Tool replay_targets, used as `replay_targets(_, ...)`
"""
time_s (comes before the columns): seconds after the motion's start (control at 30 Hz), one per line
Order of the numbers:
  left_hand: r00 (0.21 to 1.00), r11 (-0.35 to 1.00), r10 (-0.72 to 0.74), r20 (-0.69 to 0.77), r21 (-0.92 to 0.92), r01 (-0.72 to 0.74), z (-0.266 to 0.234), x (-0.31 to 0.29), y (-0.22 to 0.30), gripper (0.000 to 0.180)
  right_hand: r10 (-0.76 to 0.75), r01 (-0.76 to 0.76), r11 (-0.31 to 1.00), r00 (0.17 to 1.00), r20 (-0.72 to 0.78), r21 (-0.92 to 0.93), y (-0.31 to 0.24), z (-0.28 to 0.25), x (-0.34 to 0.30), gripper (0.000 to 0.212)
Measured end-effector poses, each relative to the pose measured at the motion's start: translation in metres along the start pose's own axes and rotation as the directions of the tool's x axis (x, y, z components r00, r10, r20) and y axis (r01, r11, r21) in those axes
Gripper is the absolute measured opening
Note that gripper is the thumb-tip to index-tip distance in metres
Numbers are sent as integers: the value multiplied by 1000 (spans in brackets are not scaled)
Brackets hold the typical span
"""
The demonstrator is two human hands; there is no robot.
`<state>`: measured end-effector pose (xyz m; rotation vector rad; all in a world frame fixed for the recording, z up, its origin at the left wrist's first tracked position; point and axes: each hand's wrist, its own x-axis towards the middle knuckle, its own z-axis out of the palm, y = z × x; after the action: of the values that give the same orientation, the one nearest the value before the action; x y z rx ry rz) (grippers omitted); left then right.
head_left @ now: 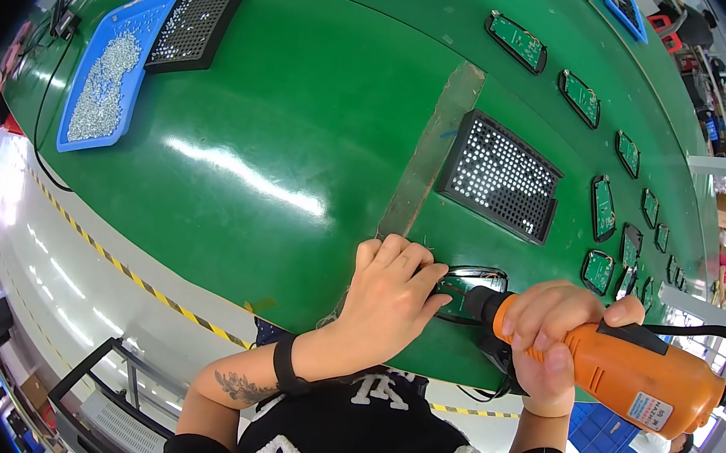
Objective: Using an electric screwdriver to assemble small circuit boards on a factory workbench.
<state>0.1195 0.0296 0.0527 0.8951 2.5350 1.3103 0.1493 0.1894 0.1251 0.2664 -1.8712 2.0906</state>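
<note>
Orange screwdriver (630,378) sits in right hand (554,331), grip wrapped; left hand (391,296) palm-down, grip unclear.

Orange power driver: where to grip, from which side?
Probably the front of the orange body, just behind the black nose, where the right hand wraps it. Come from the near right: the rounded body suits a wrapped hand, the nose points left toward the circuit board, and the cord loops off the rear.
</note>
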Motion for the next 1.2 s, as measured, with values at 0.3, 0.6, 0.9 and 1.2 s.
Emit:
replay_targets(0.3,1000,1000,-7,7,-12,7,0,1,0,33,-48,49,995,999,14,-91,2,13,1,41)
replay_targets(0.6,1000,1000,-12,27,7,12,-3,0,2,38,-67,87,989,984,165,-118,1,16,8,39)
replay_targets(0.9,929,945,-143,340,-233,231,-33,15,20,20,-295,304,948,951,-92,98,-38,-7,-4,40)
replay_targets(1.2,967,877,-255,12,-418,236,-64,294,-55,52,-446,438,894,842,-305,-96,-47,-26,7,40)
